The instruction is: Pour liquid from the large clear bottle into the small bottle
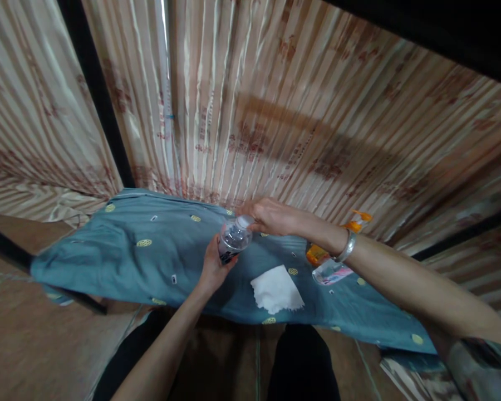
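Note:
A clear plastic bottle (235, 236) with a white cap (245, 221) is tilted above the blue cloth. My left hand (215, 266) is wrapped round the bottle's lower part. At the top, the fingers of my right hand (265, 216) are closed on the white cap. Below and right of the bottle, a white tissue (277, 289) lies flat on the cloth. An amber bottle with an orange pump (354, 223) is partly hidden behind my right forearm. Next to it lies a clear bottle with a pink label (331, 272).
The blue patterned cloth (121, 250) covers a long narrow surface in front of my knees. A striped curtain (217, 111) hangs behind it. Dark posts (98, 94) stand at the left, and tiled floor (45, 334) shows below.

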A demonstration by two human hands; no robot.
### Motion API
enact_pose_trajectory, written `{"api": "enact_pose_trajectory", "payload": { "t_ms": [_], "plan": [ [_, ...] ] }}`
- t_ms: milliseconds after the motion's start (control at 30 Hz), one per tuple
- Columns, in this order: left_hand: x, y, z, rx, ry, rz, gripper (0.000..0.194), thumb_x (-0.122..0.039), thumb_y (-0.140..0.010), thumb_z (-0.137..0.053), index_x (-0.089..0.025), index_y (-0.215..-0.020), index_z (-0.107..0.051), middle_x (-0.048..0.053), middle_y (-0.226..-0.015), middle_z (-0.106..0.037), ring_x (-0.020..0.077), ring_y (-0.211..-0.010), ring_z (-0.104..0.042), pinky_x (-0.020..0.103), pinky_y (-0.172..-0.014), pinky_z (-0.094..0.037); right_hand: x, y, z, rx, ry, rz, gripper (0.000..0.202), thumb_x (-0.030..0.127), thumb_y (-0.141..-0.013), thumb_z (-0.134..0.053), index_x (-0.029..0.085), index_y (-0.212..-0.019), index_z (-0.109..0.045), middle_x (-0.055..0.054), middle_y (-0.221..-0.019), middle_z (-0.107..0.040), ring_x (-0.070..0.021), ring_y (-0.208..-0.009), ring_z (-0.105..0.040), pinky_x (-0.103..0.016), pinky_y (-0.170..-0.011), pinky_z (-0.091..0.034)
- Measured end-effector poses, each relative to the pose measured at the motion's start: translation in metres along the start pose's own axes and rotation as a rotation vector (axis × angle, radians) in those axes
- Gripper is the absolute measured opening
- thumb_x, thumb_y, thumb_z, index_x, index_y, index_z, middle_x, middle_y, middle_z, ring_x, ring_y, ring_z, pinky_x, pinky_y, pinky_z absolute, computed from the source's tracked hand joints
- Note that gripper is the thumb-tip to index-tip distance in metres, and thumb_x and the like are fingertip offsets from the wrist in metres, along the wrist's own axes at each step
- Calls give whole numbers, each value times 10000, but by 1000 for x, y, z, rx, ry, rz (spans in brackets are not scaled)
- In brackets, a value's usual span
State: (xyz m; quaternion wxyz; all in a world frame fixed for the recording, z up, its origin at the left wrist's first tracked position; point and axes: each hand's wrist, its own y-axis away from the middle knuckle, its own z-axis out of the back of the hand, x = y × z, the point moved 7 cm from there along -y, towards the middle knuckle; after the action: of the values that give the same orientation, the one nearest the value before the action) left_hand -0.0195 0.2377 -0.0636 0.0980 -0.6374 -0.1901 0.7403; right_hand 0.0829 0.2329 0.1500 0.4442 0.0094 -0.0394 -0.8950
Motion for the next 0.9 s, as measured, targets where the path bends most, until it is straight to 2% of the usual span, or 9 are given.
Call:
{"api": "enact_pose_trajectory", "payload": {
  "t_ms": [167, 367, 533, 633, 700, 767, 833, 900],
  "plan": [
    [-2, 1, -1, -6, -78, -81, 426, -388, -923, -658, -201, -1297, -580, 113, -1333, -616, 282, -1136, -643, 523, -939, -559, -2, 1, -3, 29, 9, -23, 260, 140, -914, -690, 135, -1174, -680, -118, -1167, -735, -237, -1082, -670, -309, -898, -473],
    [-2, 2, -3, -7, -122, -106, 431, -388, -923, -658, -202, -1303, -576, 113, -1336, -614, 281, -1133, -645, 521, -935, -562, -4, -1, -3, 70, 64, -106, 150, 209, -942, -687, 121, -1062, -708, -105, -968, -755, -230, -908, -687, -287, -740, -436],
    [-1, 4, -4, -2, -149, -104, 435, -388, -922, -658, -203, -1306, -574, 114, -1339, -613, 284, -1141, -642, 525, -940, -560, -7, -6, -6, 72, 134, -197, 279, 359, -994, -633, 99, -976, -733, -139, -845, -750, -252, -845, -697, -299, -706, -434],
    [-2, 4, -3, -3, -164, -115, 443, -390, -921, -660, -204, -1313, -570, 116, -1355, -604, 292, -1163, -633, 538, -956, -550, -8, -4, -4, 44, 129, -235, 345, 417, -972, -662, 85, -1040, -728, -141, -826, -752, -261, -847, -704, -300, -710, -434],
    [-4, 5, -2, 3, -169, -127, 448, -390, -920, -660, -206, -1318, -567, 118, -1364, -599, 295, -1172, -629, 542, -962, -547, -6, -2, -2, 38, 102, -217, 402, 404, -927, -727, 86, -1170, -686, -129, -883, -763, -255, -861, -707, -291, -706, -432],
    [-5, 5, -2, 11, -173, -136, 452, -391, -920, -660, -207, -1321, -565, 119, -1370, -596, 297, -1176, -626, 545, -965, -545, -2, 1, -1, 57, 75, -156, 436, 319, -876, -793, 119, -1237, -653, -106, -969, -768, -238, -897, -707, -274, -712, -433],
    [-6, 4, -3, 16, -179, -139, 451, -391, -920, -660, -206, -1321, -566, 118, -1367, -598, 296, -1174, -628, 544, -964, -545, 0, 2, -3, 96, 84, -120, 341, 249, -883, -780, 129, -1186, -680, -99, -995, -766, -231, -917, -706, -268, -716, -432],
    [-6, 4, -3, 16, -187, -137, 450, -391, -920, -660, -206, -1319, -567, 118, -1363, -600, 295, -1173, -628, 544, -964, -545, -3, 2, -5, 123, 128, -149, 227, 287, -953, -700, 99, -1081, -718, -121, -934, -764, -240, -888, -709, -278, -701, -426]
  ]
}}
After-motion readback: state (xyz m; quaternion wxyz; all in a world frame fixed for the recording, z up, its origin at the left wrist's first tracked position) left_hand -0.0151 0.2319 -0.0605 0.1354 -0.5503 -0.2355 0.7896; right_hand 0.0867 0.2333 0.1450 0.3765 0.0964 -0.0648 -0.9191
